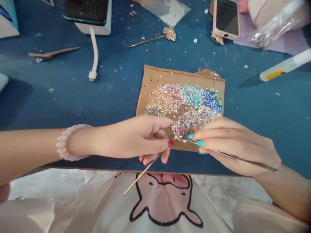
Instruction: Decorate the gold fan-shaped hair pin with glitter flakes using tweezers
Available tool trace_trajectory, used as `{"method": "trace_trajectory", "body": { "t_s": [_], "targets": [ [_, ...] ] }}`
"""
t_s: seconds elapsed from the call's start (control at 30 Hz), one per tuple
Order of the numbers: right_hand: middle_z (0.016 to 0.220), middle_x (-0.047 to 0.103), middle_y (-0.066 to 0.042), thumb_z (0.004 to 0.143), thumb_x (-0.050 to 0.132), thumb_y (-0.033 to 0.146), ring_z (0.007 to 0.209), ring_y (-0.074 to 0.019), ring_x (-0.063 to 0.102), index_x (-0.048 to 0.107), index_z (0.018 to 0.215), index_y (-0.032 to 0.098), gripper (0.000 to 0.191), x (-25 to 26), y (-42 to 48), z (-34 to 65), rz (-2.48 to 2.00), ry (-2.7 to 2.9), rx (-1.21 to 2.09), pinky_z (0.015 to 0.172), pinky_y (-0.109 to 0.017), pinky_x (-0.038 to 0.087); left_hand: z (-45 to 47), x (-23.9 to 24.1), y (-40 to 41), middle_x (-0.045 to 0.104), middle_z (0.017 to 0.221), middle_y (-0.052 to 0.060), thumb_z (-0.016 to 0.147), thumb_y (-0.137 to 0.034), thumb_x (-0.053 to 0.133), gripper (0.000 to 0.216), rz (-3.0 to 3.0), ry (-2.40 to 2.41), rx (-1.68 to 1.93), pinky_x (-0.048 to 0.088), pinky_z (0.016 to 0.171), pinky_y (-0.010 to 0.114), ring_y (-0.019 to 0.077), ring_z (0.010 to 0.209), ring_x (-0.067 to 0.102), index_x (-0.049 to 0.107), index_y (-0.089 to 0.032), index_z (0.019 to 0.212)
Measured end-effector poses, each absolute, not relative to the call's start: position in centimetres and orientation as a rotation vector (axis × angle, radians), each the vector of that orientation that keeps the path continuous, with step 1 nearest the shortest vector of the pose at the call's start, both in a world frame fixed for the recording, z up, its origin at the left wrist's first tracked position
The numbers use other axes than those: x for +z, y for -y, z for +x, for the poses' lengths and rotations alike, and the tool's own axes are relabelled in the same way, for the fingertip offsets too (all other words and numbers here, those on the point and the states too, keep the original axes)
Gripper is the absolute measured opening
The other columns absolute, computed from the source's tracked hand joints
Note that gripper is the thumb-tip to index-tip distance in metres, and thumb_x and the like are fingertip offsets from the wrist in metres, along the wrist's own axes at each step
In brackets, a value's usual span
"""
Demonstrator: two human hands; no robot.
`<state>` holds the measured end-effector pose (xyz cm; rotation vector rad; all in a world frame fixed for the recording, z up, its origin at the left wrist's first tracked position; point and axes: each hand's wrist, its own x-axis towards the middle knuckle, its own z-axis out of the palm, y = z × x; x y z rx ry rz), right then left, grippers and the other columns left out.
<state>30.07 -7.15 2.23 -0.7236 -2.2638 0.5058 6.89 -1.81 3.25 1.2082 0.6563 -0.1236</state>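
My left hand (145,136) pinches a thin gold hairpin (143,173) near its ornament end, its long stem slanting down past the table's front edge. A small gold openwork ornament (178,137) shows at my left fingertips. In my right hand (238,145) lies a pair of metal tweezers (243,158), closed in the fingers, with the tips at the ornament. Whether the tips hold a stone is too small to tell. Both hands are over the near part of a cardboard sheet (145,77), on which small stones (191,95) are spread in colour groups.
Farther back lie another gold hairpin (148,41), a hair clip (53,53), a white cable (94,55), a phone (227,17) and a plastic bag (167,11). A white tube with a yellow label (275,74) lies at the right. Loose pearls and scraps dot the blue table (116,103).
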Motion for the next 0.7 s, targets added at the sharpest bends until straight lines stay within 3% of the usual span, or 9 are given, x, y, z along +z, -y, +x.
{"method": "trace_trajectory", "body": {
  "t_s": [0.7],
  "targets": [
    [0.091,0.072,-0.015,0.069,0.067,-0.005,0.083,-0.0211,0.064,0.065,0.087,0.008,0.022,2.44,7.24,30.28,-0.677,2.305,0.518,0.068,-0.036,0.057,6.59,2.66,1.87,0.063,0.071,-0.003,0.090,-0.011,0.043,0.007,1.245,-0.599,-0.082,0.042,0.043,0.012,0.0030,0.044,0.048,0.046,-0.017,0.089]
  ]
}}
